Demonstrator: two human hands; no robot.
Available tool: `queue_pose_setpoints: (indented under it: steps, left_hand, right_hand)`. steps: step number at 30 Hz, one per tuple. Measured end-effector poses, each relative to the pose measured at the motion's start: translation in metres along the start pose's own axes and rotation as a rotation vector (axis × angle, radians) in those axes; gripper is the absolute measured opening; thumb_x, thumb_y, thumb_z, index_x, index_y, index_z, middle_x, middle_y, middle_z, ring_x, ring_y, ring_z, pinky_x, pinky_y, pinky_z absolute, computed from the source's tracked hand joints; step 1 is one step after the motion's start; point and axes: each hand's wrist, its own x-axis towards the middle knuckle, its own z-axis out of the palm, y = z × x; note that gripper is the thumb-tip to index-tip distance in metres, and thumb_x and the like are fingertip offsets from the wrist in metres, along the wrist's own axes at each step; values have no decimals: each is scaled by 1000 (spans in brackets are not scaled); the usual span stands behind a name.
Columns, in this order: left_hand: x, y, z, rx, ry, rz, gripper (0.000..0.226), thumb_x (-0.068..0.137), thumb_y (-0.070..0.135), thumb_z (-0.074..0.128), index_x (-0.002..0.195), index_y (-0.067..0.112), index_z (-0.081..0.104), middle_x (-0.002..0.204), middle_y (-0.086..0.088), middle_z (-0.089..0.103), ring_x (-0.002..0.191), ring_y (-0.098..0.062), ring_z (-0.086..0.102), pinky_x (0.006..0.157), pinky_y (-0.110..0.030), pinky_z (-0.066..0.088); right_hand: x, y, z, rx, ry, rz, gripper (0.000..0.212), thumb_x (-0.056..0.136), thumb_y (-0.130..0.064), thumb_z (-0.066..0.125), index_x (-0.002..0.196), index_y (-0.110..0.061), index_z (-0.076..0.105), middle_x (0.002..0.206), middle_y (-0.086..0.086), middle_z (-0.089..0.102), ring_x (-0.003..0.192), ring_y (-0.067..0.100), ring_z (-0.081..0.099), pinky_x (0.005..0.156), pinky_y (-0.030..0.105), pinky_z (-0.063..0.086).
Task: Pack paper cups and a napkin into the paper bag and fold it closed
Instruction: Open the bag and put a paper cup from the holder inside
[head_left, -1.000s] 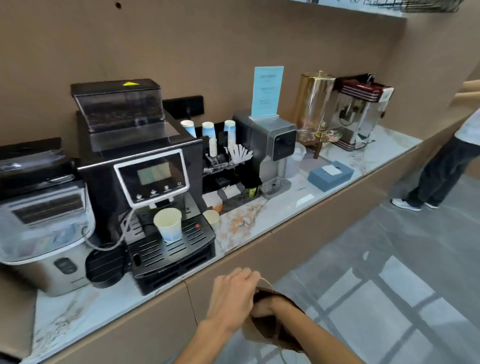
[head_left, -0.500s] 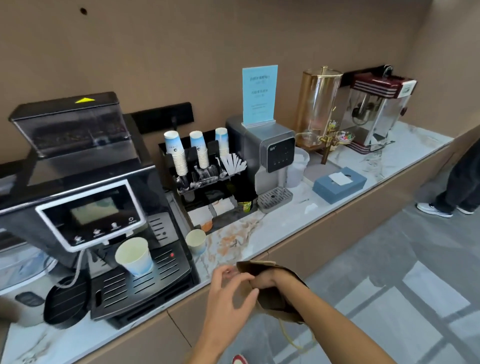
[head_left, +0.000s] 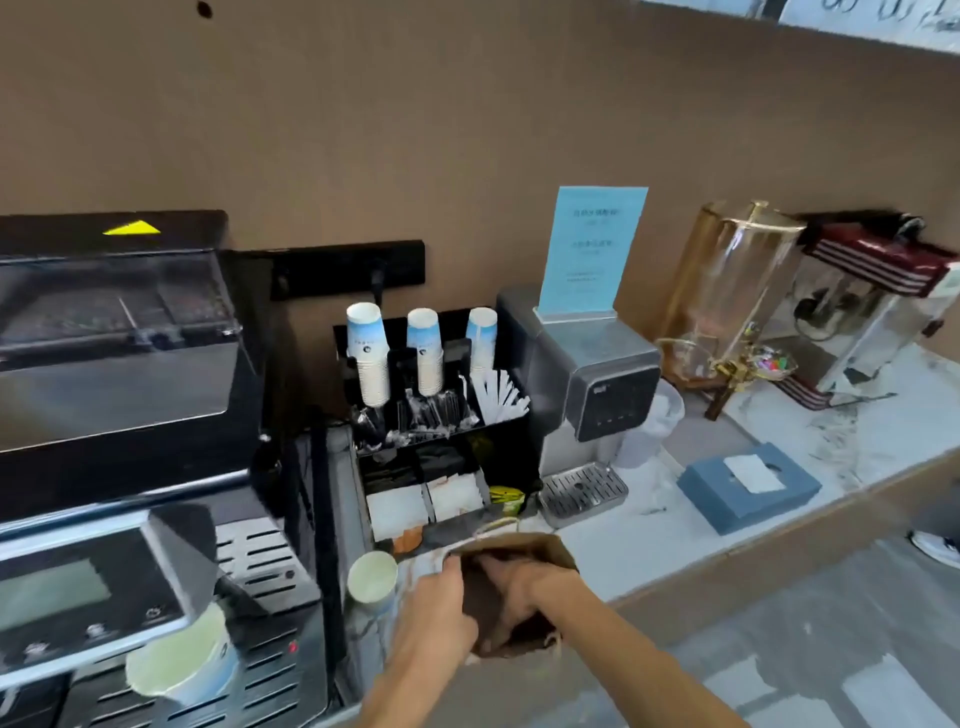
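A brown paper bag (head_left: 540, 545) is held open at the counter's front edge. My left hand (head_left: 434, 613) grips its left rim. My right hand (head_left: 511, 597) reaches down inside the bag's mouth, fingers partly hidden. Three stacks of blue-and-white paper cups (head_left: 370, 353) stand upside down in a black organizer (head_left: 514, 457) behind the bag. White napkins (head_left: 397, 506) lie in the organizer's lower compartments. A single paper cup (head_left: 371, 579) stands upright on the counter just left of the bag.
A large black coffee machine (head_left: 119, 415) fills the left, with another cup (head_left: 182, 665) on its drip tray. A grey water dispenser (head_left: 587, 379), blue tissue box (head_left: 748, 486), glass drink dispenser (head_left: 737, 301) and popcorn machine (head_left: 872, 306) line the marble counter (head_left: 649, 540) to the right.
The view has moved closer to the counter. The bag has come up to the counter edge, my left hand has taken its rim and my right hand has gone deeper into its mouth.
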Motion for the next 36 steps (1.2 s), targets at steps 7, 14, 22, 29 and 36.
queue_pose_setpoints:
  steps: [7,14,22,29,36]
  left_hand:
    - [34,6,-8,-153,6,-23,71,78,-4,52,141,26,39,128,-7,60,116,-26,60,88,-36,54]
    - [60,0,-19,-306,139,-34,67,82,-9,53,141,22,48,131,-3,51,113,-18,53,100,-22,42]
    - [62,8,-16,-376,278,-91,65,88,-8,53,144,25,47,90,12,38,81,-9,45,90,-23,46]
    - [62,18,-14,-350,262,-179,74,88,2,62,150,30,33,119,10,35,91,-6,53,92,-25,51]
    - [68,0,-6,-561,325,-42,75,84,-1,65,140,44,44,149,40,21,117,14,43,95,-11,44]
  right_hand:
    - [16,-2,-43,15,-80,-166,106,62,-41,86,148,-33,25,150,0,43,133,28,45,104,41,44]
    - [3,11,-82,33,190,-470,45,76,-15,77,119,-22,66,107,0,70,96,20,65,87,30,51]
    - [18,81,-92,-23,446,-341,58,66,-61,68,119,-37,63,102,-1,35,101,21,48,89,35,51]
    - [41,85,-104,20,299,-419,80,59,-56,74,128,-51,34,111,-11,34,96,18,59,81,35,52]
    - [44,88,-105,39,305,-503,78,62,-60,70,128,-50,30,110,-14,36,96,13,56,85,36,48]
